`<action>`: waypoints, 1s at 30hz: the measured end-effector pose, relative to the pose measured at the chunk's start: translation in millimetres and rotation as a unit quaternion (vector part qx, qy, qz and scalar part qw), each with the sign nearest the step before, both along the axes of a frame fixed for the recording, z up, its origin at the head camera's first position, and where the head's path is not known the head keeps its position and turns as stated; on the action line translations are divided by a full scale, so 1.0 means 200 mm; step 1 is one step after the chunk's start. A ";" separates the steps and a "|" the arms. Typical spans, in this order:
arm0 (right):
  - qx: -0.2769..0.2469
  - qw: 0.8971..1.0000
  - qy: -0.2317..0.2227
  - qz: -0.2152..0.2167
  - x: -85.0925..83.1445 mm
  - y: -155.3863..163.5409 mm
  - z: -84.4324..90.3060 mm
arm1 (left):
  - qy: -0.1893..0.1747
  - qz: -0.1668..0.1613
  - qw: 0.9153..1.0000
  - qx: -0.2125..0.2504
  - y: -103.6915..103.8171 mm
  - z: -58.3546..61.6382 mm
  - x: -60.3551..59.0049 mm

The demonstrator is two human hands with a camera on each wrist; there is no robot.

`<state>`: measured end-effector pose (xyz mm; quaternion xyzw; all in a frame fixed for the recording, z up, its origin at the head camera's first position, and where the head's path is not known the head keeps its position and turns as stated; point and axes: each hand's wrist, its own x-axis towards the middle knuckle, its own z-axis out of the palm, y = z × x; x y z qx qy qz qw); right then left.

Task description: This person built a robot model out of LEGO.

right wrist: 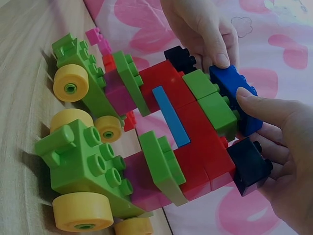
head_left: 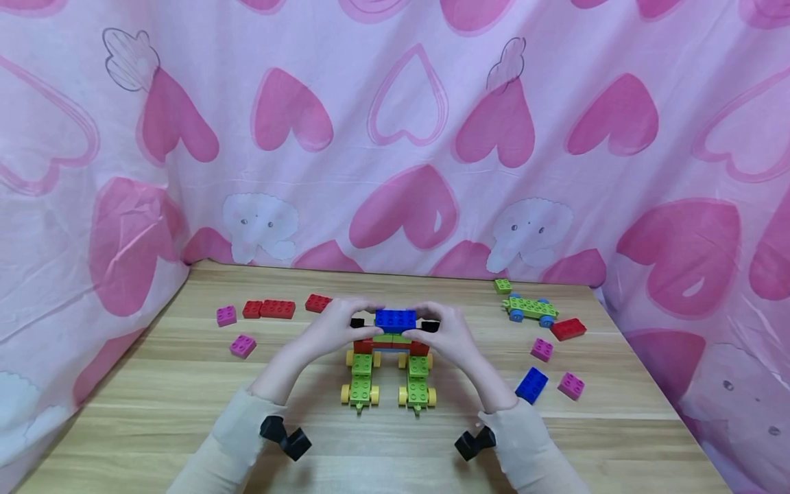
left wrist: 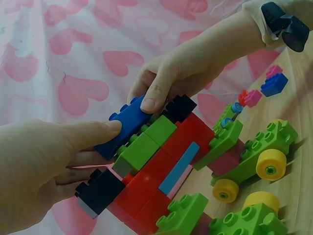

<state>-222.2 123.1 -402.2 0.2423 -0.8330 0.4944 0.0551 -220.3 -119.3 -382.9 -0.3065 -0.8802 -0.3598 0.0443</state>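
Note:
Between thumbs and fingers, my left hand (head_left: 333,328) and right hand (head_left: 449,335) hold a blue brick (head_left: 396,320) by its two ends. In the right wrist view it lies along the tops of two green bricks (right wrist: 211,100), slightly tilted. These green bricks top a row of red bricks (left wrist: 146,183), with a black brick (left wrist: 100,188) on the left and another black brick (right wrist: 249,164) on the right. A light blue strip (right wrist: 171,116) shows under the red row. Below, two green wheeled bases (head_left: 360,390) with yellow wheels stand on the table, carrying pink and green bricks.
On the left of the wooden table (head_left: 185,425) lie pink bricks (head_left: 243,346) and red bricks (head_left: 278,309). To the right are a green car base (head_left: 529,307) with blue wheels, a red brick (head_left: 568,329), a blue brick (head_left: 532,385) and pink bricks (head_left: 571,385). A heart-patterned curtain (head_left: 345,206) surrounds the table.

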 end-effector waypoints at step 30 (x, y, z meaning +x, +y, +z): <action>0.049 0.999 -0.001 -0.007 0.00 -0.01 0.02 | -0.016 0.035 0.999 0.034 0.02 -0.06 0.03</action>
